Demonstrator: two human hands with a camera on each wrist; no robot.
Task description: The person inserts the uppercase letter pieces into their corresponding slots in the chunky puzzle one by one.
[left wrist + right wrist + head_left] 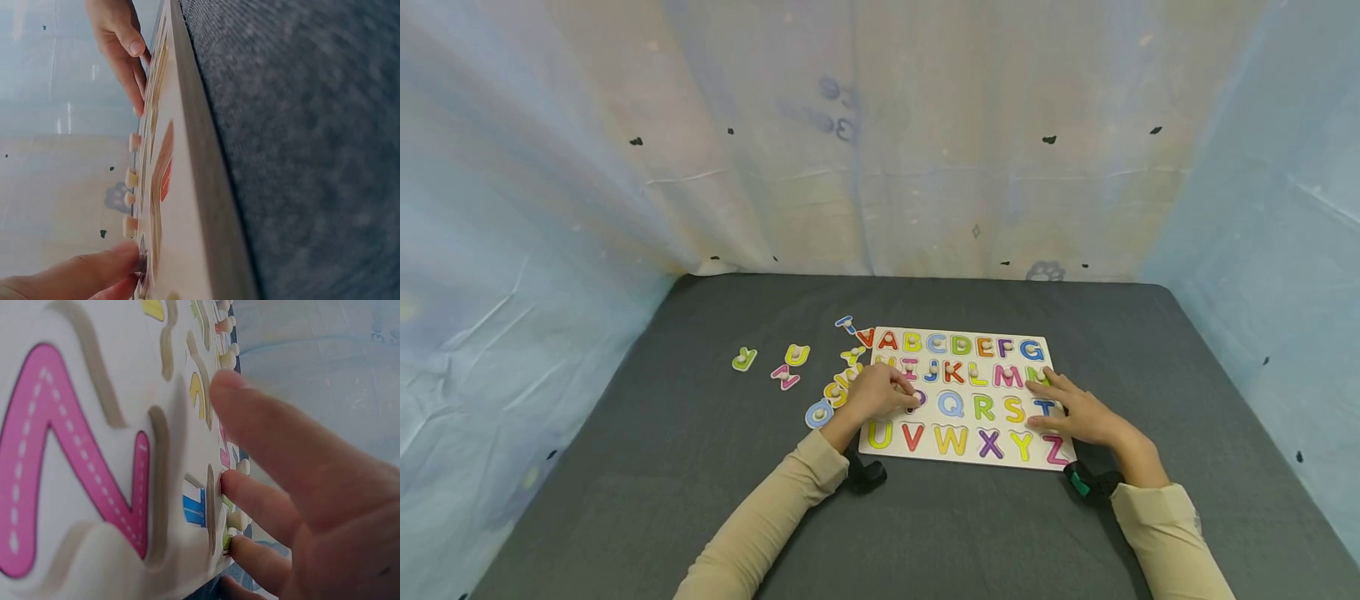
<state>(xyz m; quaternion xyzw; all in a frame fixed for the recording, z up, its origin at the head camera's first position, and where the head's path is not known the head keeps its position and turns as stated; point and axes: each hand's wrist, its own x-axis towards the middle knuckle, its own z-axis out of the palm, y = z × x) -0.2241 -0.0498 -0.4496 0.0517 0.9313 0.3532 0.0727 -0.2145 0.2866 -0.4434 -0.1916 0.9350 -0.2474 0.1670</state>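
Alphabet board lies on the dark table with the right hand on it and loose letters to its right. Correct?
Not quite: in the head view, the loose letters lie to the left of the alphabet board, which rests on the dark table with the right hand on it.

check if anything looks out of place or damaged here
Nothing looks spilled or damaged. The pink Z, yellow-green U and another green letter lie turned and scattered left of the puzzle board, apart from the loose letters nearer its edge. That looks untidy, though it fits a partly filled puzzle.
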